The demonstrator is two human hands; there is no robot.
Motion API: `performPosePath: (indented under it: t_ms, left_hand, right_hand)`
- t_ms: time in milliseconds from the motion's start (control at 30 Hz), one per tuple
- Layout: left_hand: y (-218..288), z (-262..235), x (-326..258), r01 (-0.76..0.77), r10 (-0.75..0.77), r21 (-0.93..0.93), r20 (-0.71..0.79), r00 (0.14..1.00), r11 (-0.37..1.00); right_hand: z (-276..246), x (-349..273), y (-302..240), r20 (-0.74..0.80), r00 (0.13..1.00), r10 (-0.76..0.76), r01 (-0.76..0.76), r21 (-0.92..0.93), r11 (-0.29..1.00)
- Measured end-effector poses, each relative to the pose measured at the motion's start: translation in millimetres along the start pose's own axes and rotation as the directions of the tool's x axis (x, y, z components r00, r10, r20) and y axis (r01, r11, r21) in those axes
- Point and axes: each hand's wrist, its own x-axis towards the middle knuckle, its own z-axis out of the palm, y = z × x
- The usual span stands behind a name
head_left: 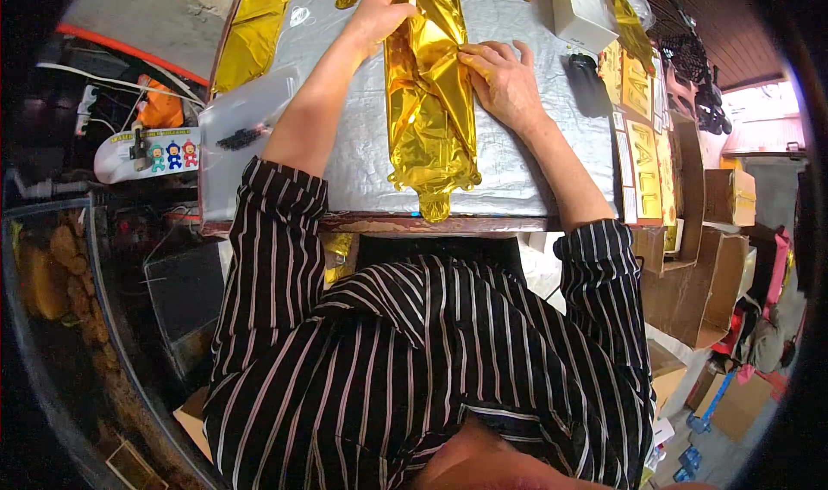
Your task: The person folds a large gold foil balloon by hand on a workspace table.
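Observation:
A shiny gold foil balloon (431, 110), flat and creased, lies lengthwise on the silver-covered table (345, 153). Its narrow tab hangs toward the near edge. At the far end, my left hand (379, 20) reaches onto the foil, thumb and forefinger closed on it near the left side. My right hand (507, 84) rests at the balloon's right edge, with its thumb and forefinger on the folded foil and the outer fingers lifted. The undersides of the foil folds are hidden.
More gold foil (254, 37) drapes the table's far left corner. A clear plastic sheet (246, 119) lies at the left. To the right are a white box (584, 13), a dark cylindrical object (588, 84) and flat balloon packages (640, 145). Cardboard boxes (703, 279) stand beyond.

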Motion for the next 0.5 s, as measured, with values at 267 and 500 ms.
performPosePath:
  t_ms: [267, 500]
  left_hand:
    - [-15, -5, 13, 0.063, -0.051, -0.093, 0.132, 0.990, 0.994]
    - [-44, -42, 11, -0.435, 0.418, 0.048, 0.203, 0.885, 0.899]
  right_hand:
    - [-1, -3, 3, -0.011, 1.000, 0.003, -0.003, -0.012, 1.000]
    - [3, 4, -1, -0.034, 0.999, -0.013, 0.013, 0.016, 1.000]
